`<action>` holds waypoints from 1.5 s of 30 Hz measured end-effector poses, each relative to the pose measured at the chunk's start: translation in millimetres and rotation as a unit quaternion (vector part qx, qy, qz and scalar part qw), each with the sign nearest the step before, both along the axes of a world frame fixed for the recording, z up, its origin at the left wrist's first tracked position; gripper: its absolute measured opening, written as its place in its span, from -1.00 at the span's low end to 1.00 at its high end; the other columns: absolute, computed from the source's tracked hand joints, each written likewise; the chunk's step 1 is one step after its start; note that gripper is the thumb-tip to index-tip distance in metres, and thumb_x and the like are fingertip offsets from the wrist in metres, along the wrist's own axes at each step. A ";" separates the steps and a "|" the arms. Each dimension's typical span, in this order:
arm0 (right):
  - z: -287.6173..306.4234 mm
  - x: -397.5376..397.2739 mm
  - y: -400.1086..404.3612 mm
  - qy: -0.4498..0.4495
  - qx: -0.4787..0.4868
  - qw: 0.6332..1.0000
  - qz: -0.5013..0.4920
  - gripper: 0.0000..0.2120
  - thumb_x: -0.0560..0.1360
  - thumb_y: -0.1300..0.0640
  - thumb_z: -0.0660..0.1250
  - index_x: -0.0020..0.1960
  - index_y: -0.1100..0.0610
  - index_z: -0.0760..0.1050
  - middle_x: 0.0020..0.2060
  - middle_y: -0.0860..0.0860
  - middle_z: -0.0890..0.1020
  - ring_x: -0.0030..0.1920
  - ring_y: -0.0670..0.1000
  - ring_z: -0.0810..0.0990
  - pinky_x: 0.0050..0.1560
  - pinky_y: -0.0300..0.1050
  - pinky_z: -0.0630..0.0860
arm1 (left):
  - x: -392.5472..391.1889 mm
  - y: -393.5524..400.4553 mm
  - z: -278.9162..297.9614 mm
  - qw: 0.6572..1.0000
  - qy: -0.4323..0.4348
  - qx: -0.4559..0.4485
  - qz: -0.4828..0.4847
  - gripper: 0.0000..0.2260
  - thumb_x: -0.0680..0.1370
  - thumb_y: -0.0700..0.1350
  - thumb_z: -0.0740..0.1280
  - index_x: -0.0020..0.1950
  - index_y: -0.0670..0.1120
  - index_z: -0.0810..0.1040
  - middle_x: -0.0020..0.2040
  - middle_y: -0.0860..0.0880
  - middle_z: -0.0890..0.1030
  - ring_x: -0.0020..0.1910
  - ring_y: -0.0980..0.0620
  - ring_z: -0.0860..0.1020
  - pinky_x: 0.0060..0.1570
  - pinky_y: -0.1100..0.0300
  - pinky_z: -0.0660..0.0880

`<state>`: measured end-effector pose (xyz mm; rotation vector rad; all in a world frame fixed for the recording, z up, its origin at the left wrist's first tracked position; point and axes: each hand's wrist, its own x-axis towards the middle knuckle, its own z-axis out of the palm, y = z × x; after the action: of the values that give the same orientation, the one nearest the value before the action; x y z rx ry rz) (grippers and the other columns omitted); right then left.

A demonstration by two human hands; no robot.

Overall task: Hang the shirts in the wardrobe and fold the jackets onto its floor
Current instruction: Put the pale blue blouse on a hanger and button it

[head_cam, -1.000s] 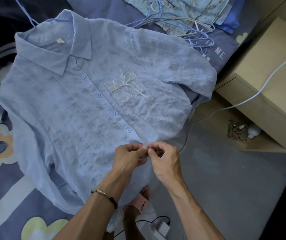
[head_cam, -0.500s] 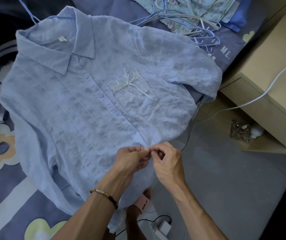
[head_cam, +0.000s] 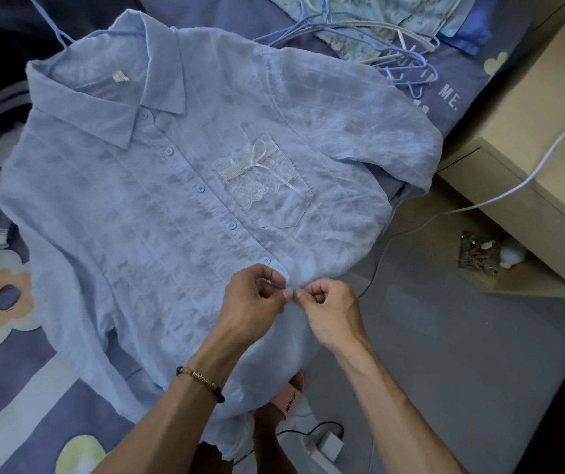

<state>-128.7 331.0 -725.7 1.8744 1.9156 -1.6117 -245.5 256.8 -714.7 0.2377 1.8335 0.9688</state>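
A light blue short-sleeved shirt lies spread on the bed, collar at the upper left, its buttons done up down to my hands. It has a lace chest pocket with a white bow. A blue hanger sits inside its collar. My left hand and my right hand meet at the lower placket, each pinching the fabric by the fingertips at a button near the hem. The hem hangs over the bed's edge.
A pile of blue and white hangers and a floral garment lie at the top of the bed. A wooden nightstand with a white cable stands to the right. A charger and a pink slipper are on the floor.
My hands have stayed at the lower placket, working the same button with small finger movements. The view has shifted slightly; the shirt lies as before.
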 end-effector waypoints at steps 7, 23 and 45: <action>-7.8 22.0 -0.2 0.043 -0.054 0.993 0.095 -0.82 0.48 0.20 0.42 -0.30 0.10 0.57 -0.46 -0.07 0.54 -0.41 -0.13 0.44 -0.33 -0.18 0.39 | -8.4 5.6 -9.1 0.999 -0.014 0.028 0.042 -0.86 0.54 -0.37 0.36 -0.13 -0.17 0.65 -0.36 -0.12 0.49 -0.32 0.03 0.53 -0.29 0.27 0.57; -19.3 53.1 3.4 -0.020 -0.006 0.992 0.123 -0.74 0.49 0.03 0.43 -0.33 0.08 0.51 -0.49 -0.10 0.48 -0.48 -0.19 0.38 -0.38 -0.25 0.35 | -0.6 3.7 -37.6 0.950 0.266 -0.037 -0.161 -0.85 0.56 -0.30 0.20 -0.04 -0.06 0.46 -0.19 0.03 0.50 -0.22 -0.03 0.46 -0.29 0.19 0.33; -50.2 33.3 -20.0 0.047 0.040 0.996 0.061 -0.82 0.35 0.24 0.48 -0.21 0.03 0.51 -0.29 -0.10 0.64 -0.24 -0.15 0.62 -0.15 -0.21 0.57 | 10.6 -25.7 -32.3 0.901 0.298 -0.054 -0.311 -0.33 0.36 -0.14 0.35 0.43 0.22 0.26 -0.13 0.06 0.48 -0.26 0.03 0.49 -0.43 0.20 0.36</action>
<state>-95.5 311.0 -775.9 1.6993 2.1168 -1.6366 -234.9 231.0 -747.0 1.0775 2.1286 0.3482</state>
